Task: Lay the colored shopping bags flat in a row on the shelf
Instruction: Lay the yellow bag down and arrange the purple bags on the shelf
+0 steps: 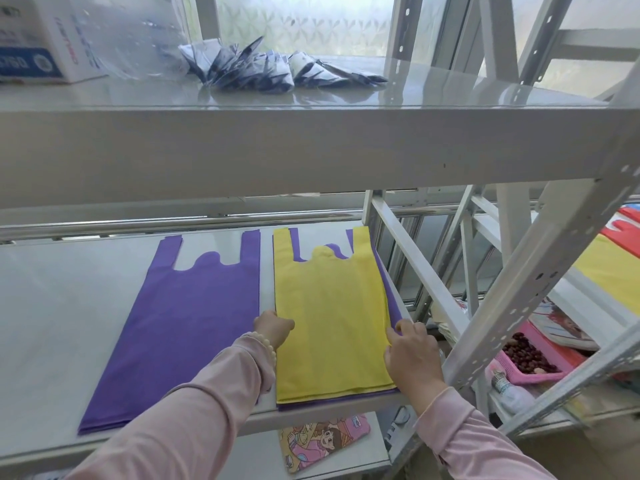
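A second purple bag (389,292) lies mostly hidden under my yellow bag (329,317), only its edges showing. One more purple bag (187,327) lies flat just left on the shelf (52,306). My left hand (273,327) and right hand (412,355) pinch the yellow bag's sides. A pink basket (530,362) holds dark red fruit.

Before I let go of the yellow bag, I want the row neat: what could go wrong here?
The yellow bag lies on a purple bag at the shelf's right end, so tugging may skew both or push them off. The left hand and right hand grip its edges; uneven release could wrinkle it. It may slide onto the left purple bag.
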